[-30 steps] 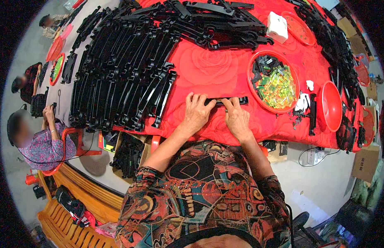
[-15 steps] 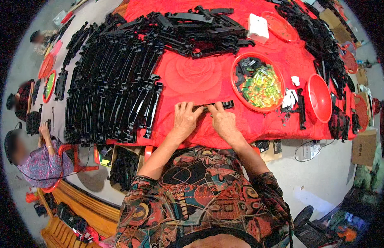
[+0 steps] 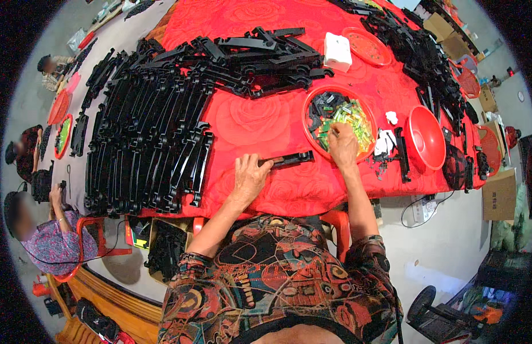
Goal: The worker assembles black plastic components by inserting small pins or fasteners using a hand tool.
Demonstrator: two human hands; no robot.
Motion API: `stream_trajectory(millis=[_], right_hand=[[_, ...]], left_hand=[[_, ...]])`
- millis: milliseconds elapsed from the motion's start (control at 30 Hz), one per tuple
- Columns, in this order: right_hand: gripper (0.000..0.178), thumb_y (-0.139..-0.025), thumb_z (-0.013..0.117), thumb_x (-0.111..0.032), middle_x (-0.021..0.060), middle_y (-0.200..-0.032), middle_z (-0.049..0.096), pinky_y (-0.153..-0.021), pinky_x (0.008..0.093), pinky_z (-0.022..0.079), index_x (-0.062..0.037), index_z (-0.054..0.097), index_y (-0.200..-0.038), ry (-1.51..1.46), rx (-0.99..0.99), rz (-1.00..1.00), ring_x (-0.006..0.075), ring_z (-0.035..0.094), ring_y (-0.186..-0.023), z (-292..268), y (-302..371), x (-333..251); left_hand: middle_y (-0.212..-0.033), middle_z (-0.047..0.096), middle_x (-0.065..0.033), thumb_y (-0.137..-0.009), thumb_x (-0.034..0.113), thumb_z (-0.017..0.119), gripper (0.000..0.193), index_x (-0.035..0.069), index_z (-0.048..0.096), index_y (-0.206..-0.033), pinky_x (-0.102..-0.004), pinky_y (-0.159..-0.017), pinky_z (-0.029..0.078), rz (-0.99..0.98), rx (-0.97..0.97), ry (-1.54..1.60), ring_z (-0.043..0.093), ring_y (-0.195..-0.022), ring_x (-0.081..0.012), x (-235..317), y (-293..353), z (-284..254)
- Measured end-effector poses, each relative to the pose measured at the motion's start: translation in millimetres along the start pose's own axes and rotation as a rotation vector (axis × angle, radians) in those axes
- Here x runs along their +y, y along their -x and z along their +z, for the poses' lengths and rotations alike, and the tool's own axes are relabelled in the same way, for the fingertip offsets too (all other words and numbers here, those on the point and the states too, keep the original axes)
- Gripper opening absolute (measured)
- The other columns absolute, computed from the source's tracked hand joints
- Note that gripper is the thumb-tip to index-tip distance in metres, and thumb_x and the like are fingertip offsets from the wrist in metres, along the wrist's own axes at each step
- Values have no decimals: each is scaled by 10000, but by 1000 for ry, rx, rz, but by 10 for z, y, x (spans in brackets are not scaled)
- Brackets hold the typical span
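My left hand (image 3: 250,179) lies on the red cloth, its fingers closed on the left end of a long black plastic part (image 3: 290,159). The part lies flat, pointing right toward a round red basin (image 3: 306,127). My right hand (image 3: 342,143) reaches over the basin's near side, fingers pinched together among small green-and-yellow pieces (image 3: 360,117). Whatever is between those fingertips is too small to make out. Small black pieces (image 3: 326,106) fill the basin's left side.
Rows of black plastic parts (image 3: 145,137) cover the table's left, with a loose heap (image 3: 260,57) behind. A white tissue pack (image 3: 337,51) stands beyond the basin. To its right are white scraps (image 3: 385,143) and an upturned red bowl (image 3: 425,137). A person (image 3: 59,241) sits at left.
My right hand has left the black part and moved right into the basin. The left hand stays on the part. The whole view has shifted slightly.
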State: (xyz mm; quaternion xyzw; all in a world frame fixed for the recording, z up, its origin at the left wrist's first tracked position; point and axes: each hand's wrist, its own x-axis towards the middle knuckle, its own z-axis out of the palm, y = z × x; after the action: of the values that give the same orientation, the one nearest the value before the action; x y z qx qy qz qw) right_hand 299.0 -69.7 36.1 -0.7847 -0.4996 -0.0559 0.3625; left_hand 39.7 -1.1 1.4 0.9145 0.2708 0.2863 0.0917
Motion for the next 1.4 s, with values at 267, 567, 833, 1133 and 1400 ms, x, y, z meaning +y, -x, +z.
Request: stream_trajectory(millis=[267, 567, 833, 1133, 1400], right_hand=[[205, -759, 612, -202, 175, -927, 568, -705, 496, 463, -49, 582, -891, 214, -118, 55, 380, 579, -854, 389, -509, 206], [174, -745, 584, -140, 195, -904, 566, -702, 507, 463, -53, 565, -895, 246, -133, 49, 398, 584, -832, 541, -586, 417], [125, -836, 559, -142, 149, -800, 609, -671, 393, 462, -29, 569, -886, -358, -351, -32, 288, 613, -772, -72, -288, -363], [75, -809, 622, -61, -22, -716, 513, -588, 218, 380, -13, 580, -848, -848, -829, 97, 50, 443, -664, -148, 617, -930], [105, -810, 667, -80, -34, -686, 550, -551, 193, 391, -31, 575, -801, -955, -652, 526, 29, 474, -619, -43, 876, -921]], left_hand=[[-898, 509, -82, -752, 122, 598, 231, 155, 647, -975, -405, -693, 377, -11, -61, -25, 479, -848, -264, 16, 86, 23], [-945, 539, -88, -690, 132, 691, 344, 130, 626, -1029, -410, -771, 388, 20, -42, 93, 498, -927, -273, 62, 31, -131], [-854, 573, -85, -697, 102, 691, 286, 64, 619, -972, -400, -729, 425, -167, 152, 399, 554, -836, -296, 117, -73, -342], [-771, 609, 7, -839, 75, 626, 95, 2, 607, -897, -215, -648, 467, -575, -202, 1233, 548, -714, -55, 268, 186, -439], [-716, 577, -11, -869, 102, 590, 108, -4, 576, -848, -222, -601, 455, -701, -189, 1367, 532, -651, -73, 253, 351, -299]])
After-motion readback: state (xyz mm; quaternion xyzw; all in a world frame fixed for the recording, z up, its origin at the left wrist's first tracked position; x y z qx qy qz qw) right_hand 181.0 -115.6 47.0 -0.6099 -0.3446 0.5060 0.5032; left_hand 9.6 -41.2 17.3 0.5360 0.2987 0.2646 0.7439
